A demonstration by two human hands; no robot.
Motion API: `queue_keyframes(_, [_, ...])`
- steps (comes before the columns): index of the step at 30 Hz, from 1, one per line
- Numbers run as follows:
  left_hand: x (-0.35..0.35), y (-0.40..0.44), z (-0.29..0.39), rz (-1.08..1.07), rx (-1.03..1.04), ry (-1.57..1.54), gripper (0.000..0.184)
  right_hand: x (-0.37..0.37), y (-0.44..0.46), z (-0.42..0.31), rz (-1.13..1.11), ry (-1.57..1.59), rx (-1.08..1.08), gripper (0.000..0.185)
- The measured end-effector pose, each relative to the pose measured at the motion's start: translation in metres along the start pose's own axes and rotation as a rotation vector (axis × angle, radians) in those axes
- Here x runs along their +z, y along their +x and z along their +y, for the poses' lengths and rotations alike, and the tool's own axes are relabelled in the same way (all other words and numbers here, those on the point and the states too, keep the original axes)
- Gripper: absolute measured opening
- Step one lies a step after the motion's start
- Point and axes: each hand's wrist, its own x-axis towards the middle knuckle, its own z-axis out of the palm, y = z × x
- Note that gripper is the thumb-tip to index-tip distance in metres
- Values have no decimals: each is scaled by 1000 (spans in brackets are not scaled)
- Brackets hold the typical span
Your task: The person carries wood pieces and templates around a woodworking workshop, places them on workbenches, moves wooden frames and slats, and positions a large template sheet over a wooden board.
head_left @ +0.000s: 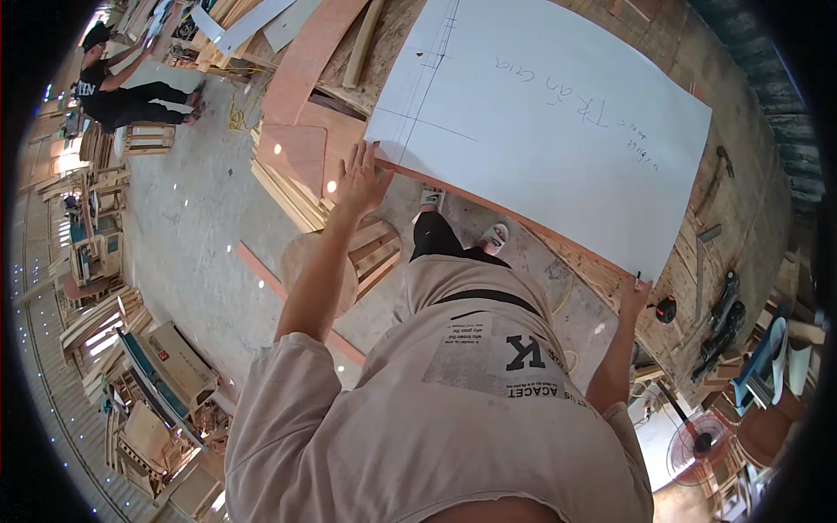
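A large white sheet (540, 131) with pen lines and handwriting lies on the workbench in front of me. An orange-brown board edge (488, 205) shows along its near side. At the sheet's near left corner is my left hand (362, 179), its fingers stretched out and touching the edge. My right hand (637, 292) is at the near right corner, fingers closed around a slim dark pen (638, 277). The pen's tip and most of its length are hard to make out.
Right of the sheet lie a tape measure (665, 309), a metal square (700, 261), a hammer (724, 162) and a black power tool (724, 314). Wood strips (288, 187) and a slatted stool (370, 253) stand to my left. Another person (122, 91) sits far left. A fan (702, 443) is lower right.
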Motion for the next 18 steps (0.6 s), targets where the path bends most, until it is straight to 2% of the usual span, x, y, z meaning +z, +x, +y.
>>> queue_keyframes(1, [0, 4, -5, -24, 58, 16, 68, -1, -1, -9, 5, -6, 2, 71])
queue_keyframes(3, [-5, 14, -8, -36, 83, 23, 69, -2, -2, -41, 201, -85, -88, 53])
queue_keyframes(4, [-7, 19, -8, -47, 109, 32, 69, -3, 0, -58, 209, -98, -85, 53])
queue_keyframes(6, [-12, 26, -7, -82, 116, 34, 70, 0, 8, -99, -44, -22, 176, 40])
queue_keyframes(8, [-16, 28, -5, -117, 125, 37, 70, 13, -19, -169, -139, 271, 274, 35])
queue_keyframes(10, [-23, 27, -2, -194, 157, 81, 68, 28, -43, -227, -250, 301, 263, 35])
queue_keyframes(11, [-29, 27, 2, -193, 166, 76, 68, 40, -47, -230, -240, 301, 264, 35])
queue_keyframes(13, [-40, 29, 9, -352, 191, 115, 64, 66, -56, -230, -192, 68, -15, 36])
queue_keyframes(14, [-36, 33, 7, -347, 229, 124, 60, 75, -59, -234, -182, 66, -13, 36])
queue_keyframes(16, [-36, 45, 1, -391, 279, 150, 60, 90, -69, -240, -112, -156, 9, 37])
queue_keyframes(17, [-37, 51, -2, -435, 320, 180, 60, 98, -76, -232, -103, -162, 23, 37])
queue_keyframes(18, [-38, 57, -7, -437, 328, 183, 60, 112, -81, -226, 6, -119, -38, 38])
